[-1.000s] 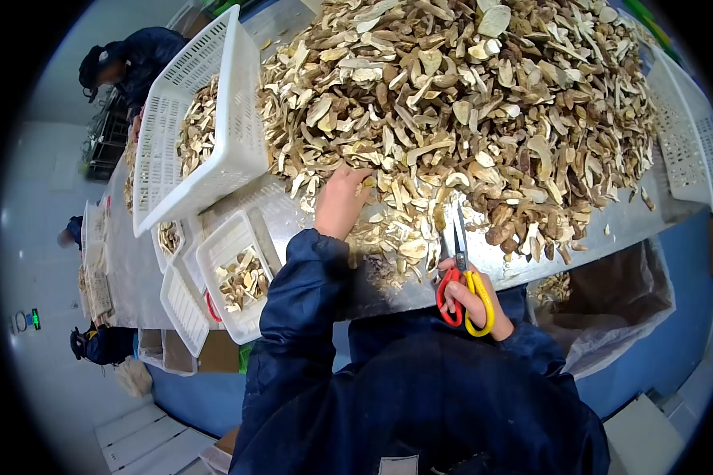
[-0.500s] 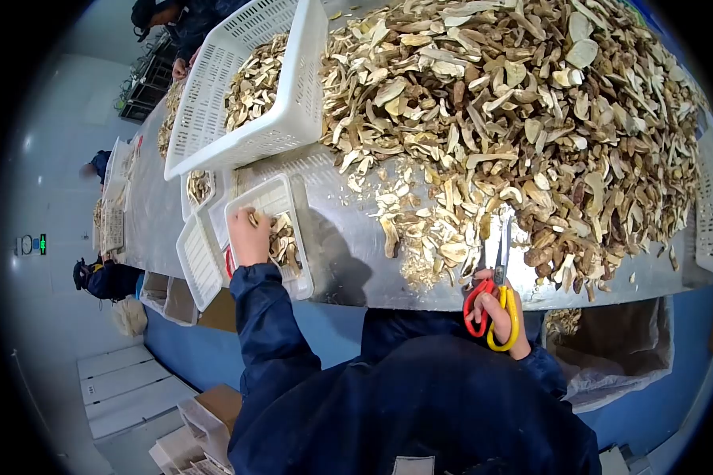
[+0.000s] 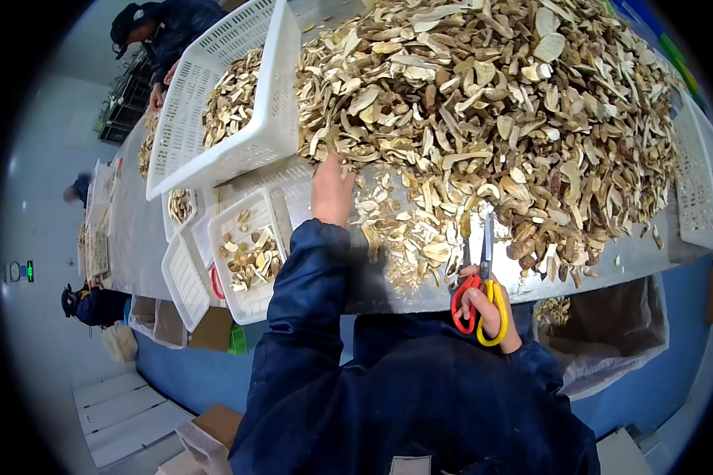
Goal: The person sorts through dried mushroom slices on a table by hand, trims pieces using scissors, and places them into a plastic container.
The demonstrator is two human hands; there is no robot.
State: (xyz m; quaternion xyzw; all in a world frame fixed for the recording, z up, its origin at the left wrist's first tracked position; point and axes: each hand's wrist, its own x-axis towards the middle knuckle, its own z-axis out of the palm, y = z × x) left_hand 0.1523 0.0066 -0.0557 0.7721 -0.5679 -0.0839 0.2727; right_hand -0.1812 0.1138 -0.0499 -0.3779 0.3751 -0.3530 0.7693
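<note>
My right hand (image 3: 491, 313) is closed around scissors (image 3: 486, 277) with one red and one yellow handle loop. Their blades point away from me, over the table's near edge. My left hand (image 3: 333, 190) reaches the near left side of a large heap of dried mushroom slices (image 3: 483, 111). Its fingers are bent together at a slice, and their tips are partly hidden. Left of that arm, a shallow white tray (image 3: 222, 269) holds loose mushroom pieces (image 3: 253, 257). Small slices and crumbs (image 3: 412, 229) lie between my hands.
A large white perforated basket (image 3: 273, 119) with slices stands behind the tray. Another white tray (image 3: 184, 277) tilts beside it. Right of the heap is a white crate (image 3: 697, 182); a lined bin (image 3: 610, 340) sits below the edge. Co-workers (image 3: 162, 36) stand at left.
My left hand has moved right from the small tray to the edge of the heap. The pieces in that tray are now uncovered. My right hand still holds the scissors.
</note>
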